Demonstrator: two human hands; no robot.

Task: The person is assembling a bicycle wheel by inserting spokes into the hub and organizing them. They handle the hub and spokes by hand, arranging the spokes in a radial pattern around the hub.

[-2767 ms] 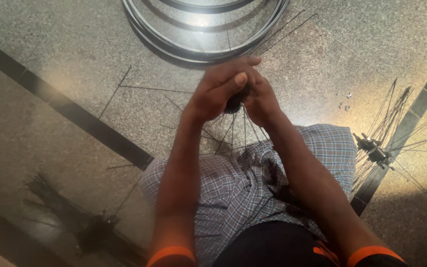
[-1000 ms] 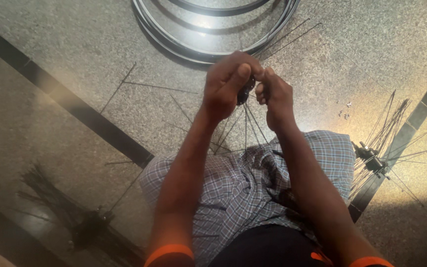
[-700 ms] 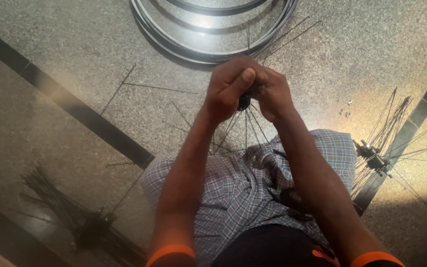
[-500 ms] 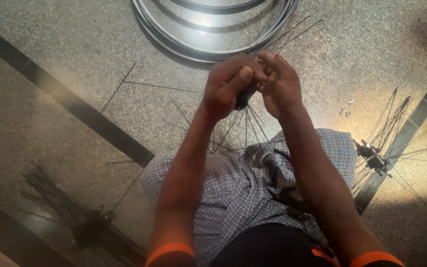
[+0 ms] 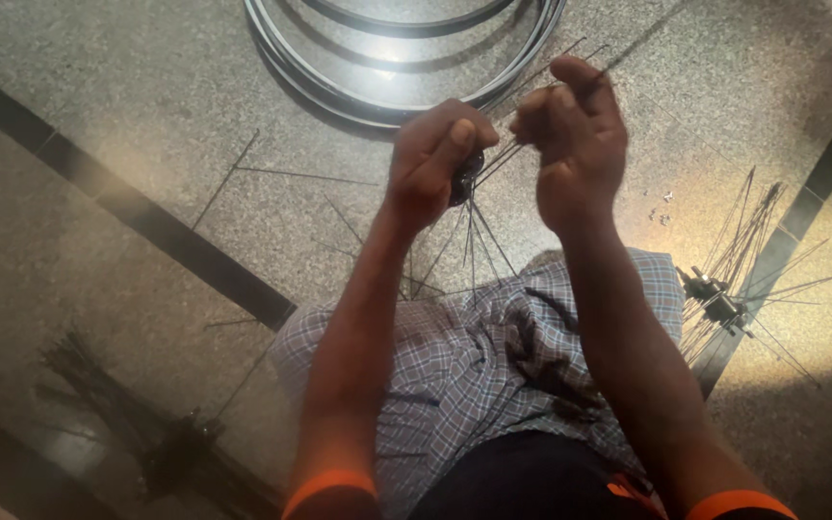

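My left hand (image 5: 432, 159) is closed around a small dark wheel hub (image 5: 464, 179) with thin metal spokes (image 5: 469, 241) fanning out below it. My right hand (image 5: 575, 130) is just to the right of the hub, its fingers pinched on a spoke (image 5: 541, 79) that runs up and to the right from the hub. Both hands are held above my lap, which is covered by a checked cloth (image 5: 474, 356).
Shiny metal wheel rims (image 5: 377, 96) lie on the stone floor ahead. A second hub with spokes (image 5: 724, 303) lies on the floor at the right. A dark bundle of spokes (image 5: 137, 414) lies at the lower left. Loose spokes (image 5: 233, 173) lie scattered on the floor.
My right hand has pulled away from the hub, up and to the right, drawing a spoke outward. My left hand has kept its hold on the hub.
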